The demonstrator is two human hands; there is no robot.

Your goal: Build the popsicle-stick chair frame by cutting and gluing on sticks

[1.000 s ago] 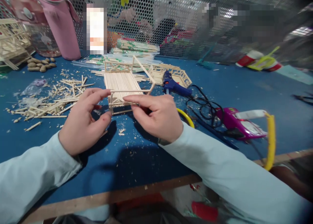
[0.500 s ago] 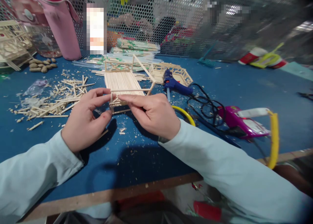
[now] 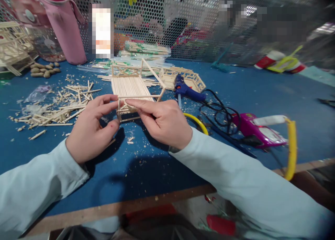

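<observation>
A small model made of thin wooden sticks (image 3: 131,85) stands on the blue table, with a slatted floor and a railed far end. My left hand (image 3: 91,128) is curled at its near left corner, thumb and fingers round the upright post there. From the right, my right hand (image 3: 166,123) reaches to the model's near end, index finger stretched along and thumb beneath it. A short piece of stick seems pinched at these fingertips, mostly hidden by them. Behind the right hand lies a blue glue gun (image 3: 190,90) with a glue stick in it.
Cut sticks and scraps (image 3: 61,112) litter the left side. Farther back are peanuts (image 3: 43,70), a pink bottle (image 3: 65,30), bagged sticks (image 3: 146,48) and another stick frame (image 3: 183,77). To the right lie a black cable (image 3: 222,109) and a magenta tool (image 3: 258,128). Perforated mesh (image 3: 199,44) closes the back.
Both hands keep nearly the same place at the model's near end. The view has shifted very slightly; otherwise nothing visibly moved on the table.
</observation>
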